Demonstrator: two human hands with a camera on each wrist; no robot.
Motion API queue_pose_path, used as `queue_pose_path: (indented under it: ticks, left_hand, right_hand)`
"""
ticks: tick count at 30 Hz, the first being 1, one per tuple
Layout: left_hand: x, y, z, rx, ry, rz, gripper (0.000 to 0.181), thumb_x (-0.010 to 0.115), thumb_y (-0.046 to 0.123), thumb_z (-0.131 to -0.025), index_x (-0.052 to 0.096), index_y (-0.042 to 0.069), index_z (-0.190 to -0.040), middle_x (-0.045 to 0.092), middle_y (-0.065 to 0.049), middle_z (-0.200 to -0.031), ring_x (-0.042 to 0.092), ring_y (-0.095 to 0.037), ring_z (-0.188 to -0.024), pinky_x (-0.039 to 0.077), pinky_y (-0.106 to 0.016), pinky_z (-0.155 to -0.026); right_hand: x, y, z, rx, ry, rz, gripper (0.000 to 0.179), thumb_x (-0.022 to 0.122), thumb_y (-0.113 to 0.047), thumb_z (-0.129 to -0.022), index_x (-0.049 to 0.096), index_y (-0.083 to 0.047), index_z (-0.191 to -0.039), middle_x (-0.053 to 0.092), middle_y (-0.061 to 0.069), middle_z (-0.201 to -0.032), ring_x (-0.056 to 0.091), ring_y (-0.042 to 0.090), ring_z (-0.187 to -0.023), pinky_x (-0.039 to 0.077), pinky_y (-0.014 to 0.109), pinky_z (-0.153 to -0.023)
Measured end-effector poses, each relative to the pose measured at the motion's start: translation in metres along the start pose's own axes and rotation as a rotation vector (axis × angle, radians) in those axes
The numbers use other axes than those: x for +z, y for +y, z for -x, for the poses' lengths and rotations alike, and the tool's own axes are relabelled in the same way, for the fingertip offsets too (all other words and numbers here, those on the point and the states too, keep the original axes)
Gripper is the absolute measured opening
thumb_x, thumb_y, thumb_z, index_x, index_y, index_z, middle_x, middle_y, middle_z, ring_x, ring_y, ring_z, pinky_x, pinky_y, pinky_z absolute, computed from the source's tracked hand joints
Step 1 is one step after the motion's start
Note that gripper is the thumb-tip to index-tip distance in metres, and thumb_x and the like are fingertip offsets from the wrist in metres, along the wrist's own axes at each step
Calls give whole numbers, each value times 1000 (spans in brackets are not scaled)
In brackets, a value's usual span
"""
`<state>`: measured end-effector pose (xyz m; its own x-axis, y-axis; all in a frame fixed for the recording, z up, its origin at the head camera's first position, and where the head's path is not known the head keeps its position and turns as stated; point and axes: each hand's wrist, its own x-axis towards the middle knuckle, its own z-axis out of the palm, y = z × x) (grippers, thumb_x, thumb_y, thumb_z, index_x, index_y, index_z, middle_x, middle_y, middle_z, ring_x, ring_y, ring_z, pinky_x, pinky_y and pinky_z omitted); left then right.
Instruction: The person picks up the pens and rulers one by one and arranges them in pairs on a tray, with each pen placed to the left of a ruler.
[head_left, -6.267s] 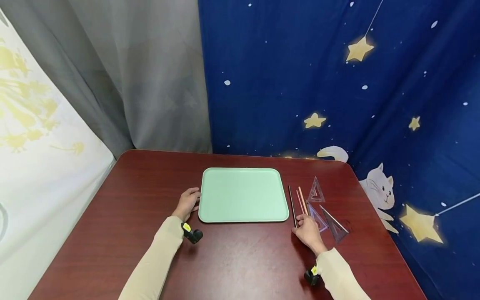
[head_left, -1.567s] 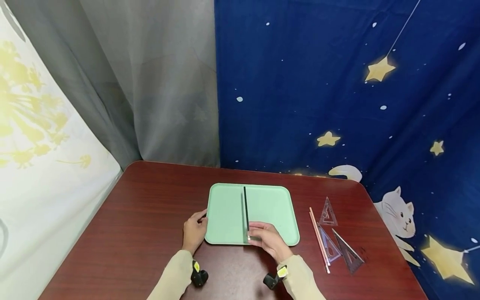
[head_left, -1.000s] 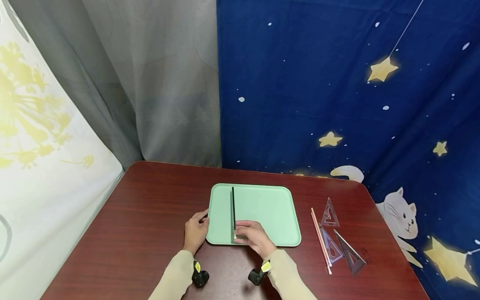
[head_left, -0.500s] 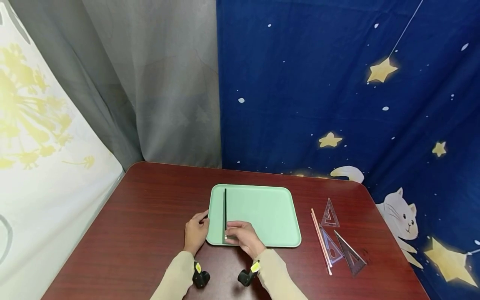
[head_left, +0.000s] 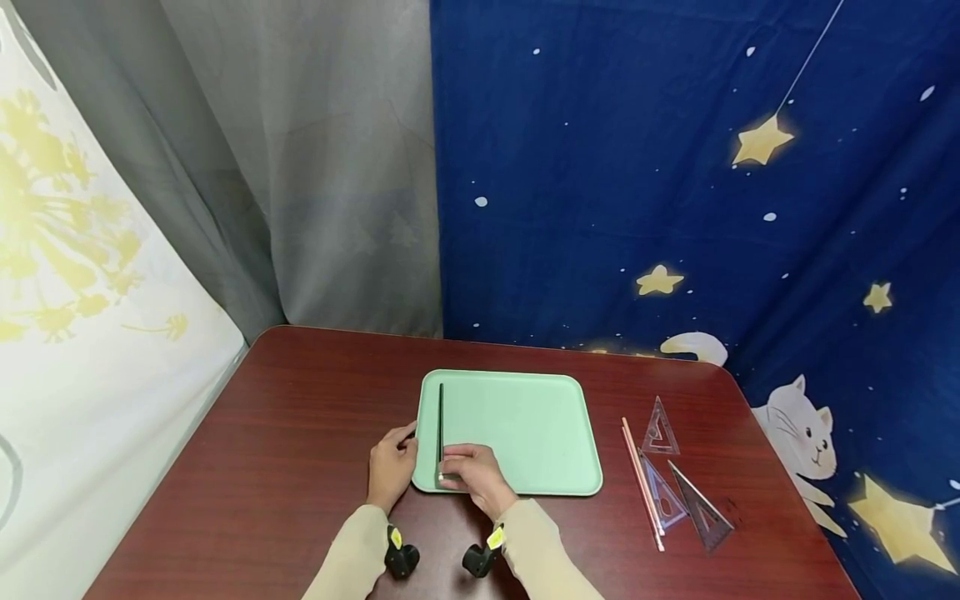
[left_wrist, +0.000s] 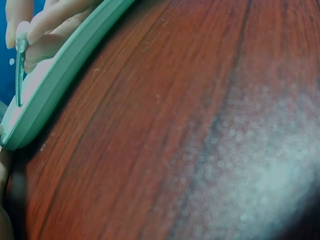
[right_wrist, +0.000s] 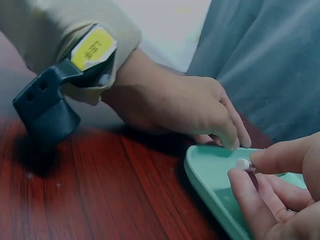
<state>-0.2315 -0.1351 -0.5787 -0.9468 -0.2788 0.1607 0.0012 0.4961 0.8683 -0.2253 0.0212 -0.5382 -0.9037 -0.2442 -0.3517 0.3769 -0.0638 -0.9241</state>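
A black pencil point(head_left: 441, 421) with a white eraser end lies lengthwise over the left part of the pale green tray point(head_left: 525, 417). My right hand point(head_left: 476, 477) pinches it near the eraser between thumb and fingers, just inside the tray's near edge. In the right wrist view, the white eraser point(right_wrist: 243, 164) pokes out between the fingertips. My left hand point(head_left: 392, 468) rests on the table at the tray's left side, its relaxed fingers against the rim. In the left wrist view, the pencil's shaft point(left_wrist: 20, 75) slants down toward the tray's inner surface.
Right of the tray, two light pencils point(head_left: 641, 479) lie side by side on the brown table point(head_left: 315, 400). Beside them are three set squares: a clear one point(head_left: 660, 429), a bluish one point(head_left: 663, 493) and a dark one point(head_left: 701, 510). Curtains hang behind the table.
My right hand took the black pencil from beside the tray, carried it over the tray and moved it leftward, close to the left rim. My left hand stays at the tray's left side.
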Motion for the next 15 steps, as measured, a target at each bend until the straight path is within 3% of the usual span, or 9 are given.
queue_pose_path:
  ticks: [5,15]
  left_hand:
    - [0,-1,0,-7,-6,-13,31,59,10,-92,67,10,-121,68,-8,-113,65,-16,-83,48,-25,-69]
    - [0,0,0,13,7,-25,31,60,6,-91,68,8,-120,68,-11,-111,64,-16,-80,48,-24,-67]
  right_hand:
    - [7,1,-1,6,50,71,35,64,8,-79,60,13,-114,65,20,-96,66,13,-70,57,29,-67]
    - [22,-3,-2,-2,171,226,26,67,10,-72,63,9,-98,67,12,-81,64,13,-58,56,28,-57]
